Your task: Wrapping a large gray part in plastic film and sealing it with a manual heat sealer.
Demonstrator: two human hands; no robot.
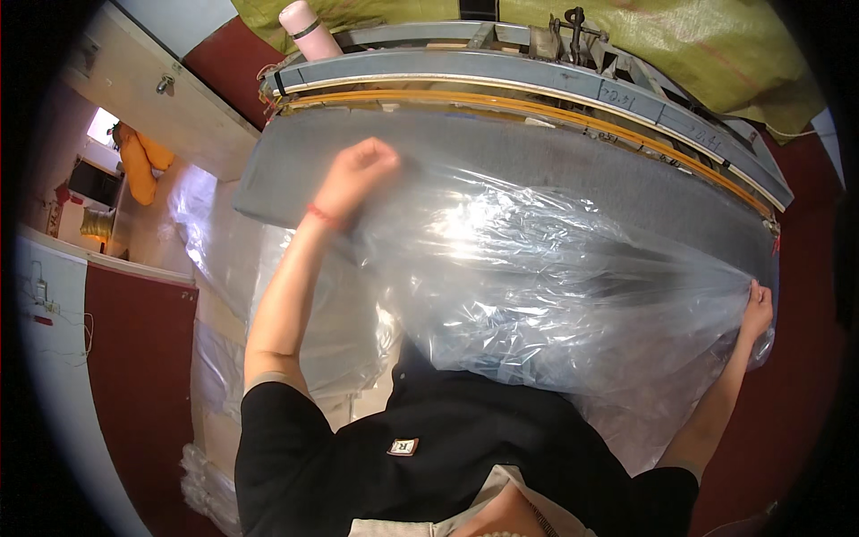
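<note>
A clear plastic sheet point(528, 295), creased and shiny, stretches across the long grey work surface point(295, 152) in front of me. At the far left my left hand point(361, 170) is raised over that surface. Its fingers are curled closed and a little blurred, with the upper edge of the sheet running from them. Out at the right end, my right hand point(759, 309) pinches the sheet, and folds fan from its fingers toward the middle. The sheet's lower part hangs down by my body.
Behind the surface runs a long metal frame point(447, 67) with an orange strip point(528, 105). A pink bottle point(309, 31) stands at its left end. Yellow-green woven sacks point(707, 54) sit at the back. More plastic film point(215, 233) lies on the left, below a door point(152, 89).
</note>
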